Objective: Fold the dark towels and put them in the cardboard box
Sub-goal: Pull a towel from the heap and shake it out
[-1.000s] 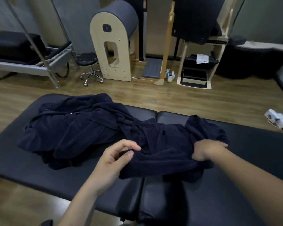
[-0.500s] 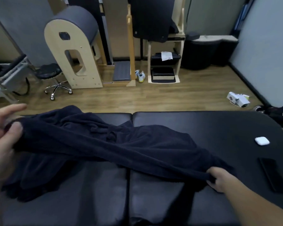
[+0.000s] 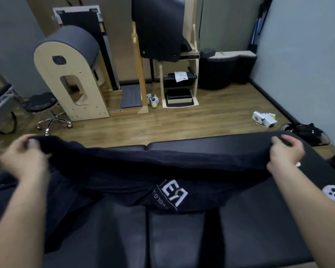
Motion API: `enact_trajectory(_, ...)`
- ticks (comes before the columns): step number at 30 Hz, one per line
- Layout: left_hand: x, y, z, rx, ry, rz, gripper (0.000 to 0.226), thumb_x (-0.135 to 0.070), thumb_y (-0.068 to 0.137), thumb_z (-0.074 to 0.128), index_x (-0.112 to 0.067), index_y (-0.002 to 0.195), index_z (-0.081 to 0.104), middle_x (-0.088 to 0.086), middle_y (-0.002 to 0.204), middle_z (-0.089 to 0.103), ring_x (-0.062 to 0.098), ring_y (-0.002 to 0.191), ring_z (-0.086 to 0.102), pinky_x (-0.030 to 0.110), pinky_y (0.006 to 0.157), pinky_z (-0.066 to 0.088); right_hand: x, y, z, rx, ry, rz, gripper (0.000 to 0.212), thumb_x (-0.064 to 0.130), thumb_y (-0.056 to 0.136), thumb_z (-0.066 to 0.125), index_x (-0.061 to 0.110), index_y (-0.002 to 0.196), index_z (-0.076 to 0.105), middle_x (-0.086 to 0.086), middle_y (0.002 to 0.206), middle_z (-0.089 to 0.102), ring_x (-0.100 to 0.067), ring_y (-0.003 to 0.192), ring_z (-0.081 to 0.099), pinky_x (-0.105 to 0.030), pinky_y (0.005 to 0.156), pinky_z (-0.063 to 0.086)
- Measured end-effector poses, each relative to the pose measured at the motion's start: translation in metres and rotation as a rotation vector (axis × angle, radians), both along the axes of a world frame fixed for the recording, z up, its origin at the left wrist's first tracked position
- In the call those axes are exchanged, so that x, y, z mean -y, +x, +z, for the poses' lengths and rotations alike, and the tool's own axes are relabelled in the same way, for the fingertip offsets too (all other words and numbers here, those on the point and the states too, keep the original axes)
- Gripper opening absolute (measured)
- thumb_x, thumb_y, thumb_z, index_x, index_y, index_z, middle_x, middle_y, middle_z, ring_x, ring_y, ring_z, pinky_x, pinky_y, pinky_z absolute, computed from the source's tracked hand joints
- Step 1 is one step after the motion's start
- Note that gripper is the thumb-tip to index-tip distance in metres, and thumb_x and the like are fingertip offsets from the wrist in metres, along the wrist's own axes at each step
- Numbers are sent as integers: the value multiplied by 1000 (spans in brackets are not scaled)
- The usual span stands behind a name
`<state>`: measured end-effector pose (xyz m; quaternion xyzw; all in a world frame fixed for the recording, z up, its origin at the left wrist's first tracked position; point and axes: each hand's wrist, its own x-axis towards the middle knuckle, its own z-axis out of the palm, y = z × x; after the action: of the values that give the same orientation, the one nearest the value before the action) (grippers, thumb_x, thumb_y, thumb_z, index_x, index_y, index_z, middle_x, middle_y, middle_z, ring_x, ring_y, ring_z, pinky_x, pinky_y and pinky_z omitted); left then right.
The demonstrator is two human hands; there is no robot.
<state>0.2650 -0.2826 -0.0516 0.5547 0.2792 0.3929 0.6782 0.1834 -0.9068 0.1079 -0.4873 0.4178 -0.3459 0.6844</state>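
Above the black padded table (image 3: 259,238) we hold a dark towel (image 3: 124,171) stretched by its top edge, left hand (image 3: 25,157) and right hand (image 3: 284,153) each pinching a corner; no cardboard box is in view. Its sagging middle lies on the table, so our fold may skew. Its white logo (image 3: 172,196) shows reversed, unreadable.

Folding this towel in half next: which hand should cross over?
Left, probably. Both grip the towel edge, but the left hand hangs over more dark cloth; carrying it to the right hand folds above bare table padding.
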Motion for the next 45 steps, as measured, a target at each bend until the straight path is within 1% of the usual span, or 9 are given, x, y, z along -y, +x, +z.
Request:
enact_trajectory(4, 265, -101, 158, -43, -169, -568, 25, -7, 103, 47, -22, 89, 61, -2, 78, 64, 19, 78, 71, 32, 70, 57, -111, -18, 1, 45, -80, 705, 14, 8, 92, 63, 18, 94, 72, 6, 86, 70, -4, 77, 62, -22, 71, 47)
enact_trajectory(8, 320, -136, 130, -302, 0, -860, 24, 8, 91, 56, -15, 91, 64, -1, 87, 70, 12, 83, 68, 21, 71, 53, -182, -64, -15, 45, -35, 1183, 27, 9, 98, 53, 28, 108, 69, 16, 104, 71, 5, 98, 64, -14, 83, 47)
enact_trajectory(12, 313, -158, 112, -377, 280, -890, 34, -10, 76, 83, -28, 99, 66, -10, 105, 70, 2, 99, 66, 18, 82, 54, -191, -86, -30, -13, 189, 1274, 31, 22, 103, 43, 40, 121, 62, 20, 127, 61, 9, 118, 53, -18, 97, 40)
enact_trajectory(18, 315, -159, 114, -331, 385, -739, 26, -4, 76, 67, -29, 73, 64, -9, 74, 69, 13, 72, 65, 32, 73, 53, -203, -94, -38, 78, 381, 1137, 44, 8, 100, 46, 37, 132, 50, 1, 107, 68, -9, 111, 65, -24, 93, 49)
enact_trajectory(24, 296, -150, 146, -73, 107, -604, 41, 20, 81, 57, -19, 72, 63, -13, 62, 63, 1, 61, 50, 14, 58, 39, -134, -32, -66, -45, 768, 456, 29, 1, 95, 53, 22, 113, 64, -5, 111, 64, -19, 88, 62, -32, 63, 54)
enact_trajectory(29, 236, -139, 173, 44, -99, -426, 40, 19, 85, 53, -18, 75, 64, -11, 62, 64, 5, 63, 56, 17, 68, 48, -53, -4, -80, -77, 913, 212, 23, 2, 92, 59, 14, 110, 66, -4, 122, 64, -24, 102, 65, -41, 84, 57)
enact_trajectory(33, 227, -122, 199, 98, -74, -421, 37, 17, 85, 55, -17, 77, 64, -9, 64, 65, 8, 67, 59, 23, 77, 50, -35, 53, 2, 28, 471, 433, 8, 4, 91, 61, 12, 89, 61, -4, 89, 65, -14, 67, 66, -26, 44, 54)
enact_trajectory(39, 220, -92, 259, 300, 57, -421, 38, 12, 84, 58, -23, 74, 67, -9, 68, 66, 8, 70, 60, 21, 78, 50, -24, 93, 251, 877, -469, 428, 16, 14, 77, 75, 10, 90, 67, -4, 90, 73, -22, 88, 68, -42, 86, 56)
enact_trajectory(45, 195, -96, 250, 277, 19, -290, 31, 11, 85, 57, -19, 81, 64, -15, 67, 69, 2, 72, 62, 22, 84, 48, -21, 85, 114, 435, 256, 539, 25, -7, 89, 53, 15, 99, 57, -7, 95, 65, -14, 74, 67, -25, 57, 57)
